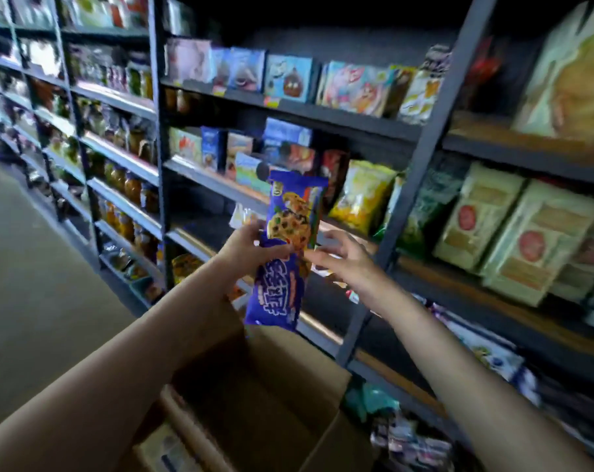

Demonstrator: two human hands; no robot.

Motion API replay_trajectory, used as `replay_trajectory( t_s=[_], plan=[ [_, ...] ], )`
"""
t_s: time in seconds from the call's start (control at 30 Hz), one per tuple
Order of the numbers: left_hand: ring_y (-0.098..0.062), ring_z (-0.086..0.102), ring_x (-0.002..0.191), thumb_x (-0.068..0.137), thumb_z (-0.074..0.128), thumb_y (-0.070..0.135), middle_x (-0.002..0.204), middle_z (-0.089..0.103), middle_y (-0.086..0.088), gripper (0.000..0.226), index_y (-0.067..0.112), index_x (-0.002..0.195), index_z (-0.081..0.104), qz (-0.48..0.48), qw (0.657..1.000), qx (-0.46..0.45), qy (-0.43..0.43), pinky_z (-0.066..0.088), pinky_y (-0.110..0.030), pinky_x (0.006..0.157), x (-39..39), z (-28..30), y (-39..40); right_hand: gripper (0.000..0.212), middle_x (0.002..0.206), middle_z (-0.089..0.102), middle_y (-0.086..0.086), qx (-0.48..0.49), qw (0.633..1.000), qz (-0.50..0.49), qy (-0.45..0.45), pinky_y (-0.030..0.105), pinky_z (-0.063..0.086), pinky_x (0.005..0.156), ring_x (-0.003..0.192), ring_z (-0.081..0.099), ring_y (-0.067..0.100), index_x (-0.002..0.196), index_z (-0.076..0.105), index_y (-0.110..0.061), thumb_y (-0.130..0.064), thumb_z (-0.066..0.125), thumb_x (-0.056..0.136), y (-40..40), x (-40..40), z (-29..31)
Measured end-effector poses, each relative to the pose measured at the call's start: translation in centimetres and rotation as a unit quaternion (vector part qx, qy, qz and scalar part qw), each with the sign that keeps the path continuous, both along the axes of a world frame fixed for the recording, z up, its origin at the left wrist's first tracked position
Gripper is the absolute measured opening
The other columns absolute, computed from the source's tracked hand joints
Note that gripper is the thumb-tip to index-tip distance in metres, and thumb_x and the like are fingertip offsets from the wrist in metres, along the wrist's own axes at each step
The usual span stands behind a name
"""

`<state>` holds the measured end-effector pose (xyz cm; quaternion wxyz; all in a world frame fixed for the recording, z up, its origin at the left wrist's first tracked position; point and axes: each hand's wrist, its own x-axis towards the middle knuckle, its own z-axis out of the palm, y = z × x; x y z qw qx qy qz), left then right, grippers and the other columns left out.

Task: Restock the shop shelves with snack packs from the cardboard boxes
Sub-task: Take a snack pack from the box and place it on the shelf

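A long purple cookie pack [286, 253] with a chocolate-chip cookie picture stands upright in the air in front of the dark metal shelves [411, 185]. My left hand [251, 248] grips the pack around its middle from the left. Just right of the pack, my right hand [343, 257] has its fingers spread and relaxed, the fingertips at the pack's right edge. Below my arms sits an open cardboard box [254, 396], with a pale pack partly visible inside it at the bottom.
The shelves hold snack boxes [288, 78], a yellow bag [360, 195] and pale green bags [527, 240] to the right. Jars [132, 189] fill the shelving at left. A bare floor aisle [26, 267] runs along the left.
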<state>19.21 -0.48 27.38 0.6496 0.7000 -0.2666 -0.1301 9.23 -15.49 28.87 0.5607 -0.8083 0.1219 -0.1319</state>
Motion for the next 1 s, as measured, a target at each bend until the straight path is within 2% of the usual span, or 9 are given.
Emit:
replay_trajectory(
  t_s=[0.13,0.27,0.43,0.6,0.7,0.8,0.87,0.93,1.0],
  plan=[
    [-0.018,0.063,0.087,0.064,0.082,0.022,0.097,0.065,-0.007,0.052,0.012,0.11,0.058,-0.034,0.956,0.162,-0.242,0.046,-0.027,0.075,-1.5,5.2,-6.1,0.062,0.104,0.052,-0.005,-0.106,0.98,-0.099,-0.133,0.014,0.047,0.065,0.08,0.056,0.007,0.128,0.042,-0.017,-0.008,0.074,0.076,-6.5,-4.5,6.7],
    [-0.026,0.056,0.11,0.075,0.075,0.023,0.12,0.061,-0.008,0.056,0.011,0.125,0.054,-0.031,0.865,0.218,-0.451,0.037,-0.027,0.083,-5.3,11.2,-11.6,0.054,0.111,0.061,0.0,-0.318,0.936,-0.1,-0.113,0.011,0.042,0.071,0.096,0.057,0.011,0.121,0.052,-0.016,-0.014,0.078,0.073,-11.2,-9.9,12.3],
    [-0.026,0.039,0.118,0.081,0.067,0.03,0.13,0.051,-0.002,0.059,0.024,0.134,0.043,0.003,0.786,0.23,-0.574,0.039,-0.037,0.096,-9.5,17.1,-18.5,0.066,0.122,0.056,-0.003,-0.485,0.846,-0.19,-0.11,0.024,0.032,0.078,0.117,0.045,0.018,0.131,0.044,-0.022,-0.028,0.077,0.074,-16.4,-15.1,15.8],
    [-0.027,0.034,0.124,0.084,0.064,0.029,0.135,0.045,-0.003,0.062,0.022,0.139,0.037,0.089,0.726,0.184,-0.657,0.034,-0.039,0.1,-13.6,21.1,-24.4,0.059,0.118,0.058,0.002,-0.499,0.805,-0.268,-0.177,0.022,0.029,0.074,0.111,0.05,0.021,0.124,0.048,-0.024,-0.031,0.078,0.073,-21.8,-18.7,18.5],
    [-0.033,0.041,0.119,0.081,0.067,0.029,0.128,0.051,-0.011,0.058,0.014,0.133,0.045,0.102,0.747,0.094,-0.65,0.034,-0.039,0.096,-15.4,23.3,-27.4,0.049,0.107,0.059,-0.003,-0.375,0.829,-0.278,-0.308,0.027,0.043,0.083,0.103,0.056,0.017,0.114,0.052,-0.021,-0.024,0.079,0.073,-24.2,-20.7,20.8],
    [-0.032,0.054,0.104,0.078,0.071,0.025,0.113,0.06,-0.014,0.047,0.008,0.119,0.055,0.057,0.826,-0.087,-0.554,0.038,-0.033,0.083,-17.4,25.7,-30.4,0.05,0.116,0.053,-0.003,-0.214,0.829,-0.306,-0.417,0.031,0.049,0.089,0.101,0.057,0.015,0.117,0.045,-0.021,-0.02,0.075,0.077,-26.2,-22.8,23.7],
    [-0.023,0.06,0.099,0.078,0.072,0.018,0.109,0.064,-0.01,0.043,0.009,0.117,0.055,-0.03,0.866,-0.194,-0.46,0.046,-0.032,0.085,-19.1,27.1,-32.2,0.047,0.115,0.057,0.002,-0.164,0.861,-0.27,-0.398,0.032,0.052,0.085,0.093,0.06,0.012,0.121,0.044,-0.016,-0.018,0.071,0.082,-27.2,-23.7,25.1],
    [-0.004,0.062,0.085,0.08,0.07,0.011,0.098,0.064,0.002,0.04,0.008,0.117,0.053,-0.104,0.874,-0.264,-0.395,0.051,-0.024,0.081,-21.0,28.1,-33.9,0.045,0.111,0.061,0.005,-0.168,0.891,-0.225,-0.356,0.028,0.055,0.075,0.088,0.062,0.01,0.125,0.044,-0.011,-0.013,0.066,0.085,-28.1,-24.0,25.8],
    [0.009,0.058,0.072,0.082,0.067,0.006,0.09,0.059,0.01,0.04,0.007,0.119,0.051,-0.139,0.87,-0.29,-0.374,0.05,-0.013,0.072,-22.6,28.7,-35.8,0.043,0.109,0.063,0.007,-0.213,0.874,-0.239,-0.365,0.028,0.057,0.07,0.091,0.063,0.014,0.122,0.045,-0.014,-0.013,0.066,0.085,-29.5,-24.1,26.4]
  ],
)
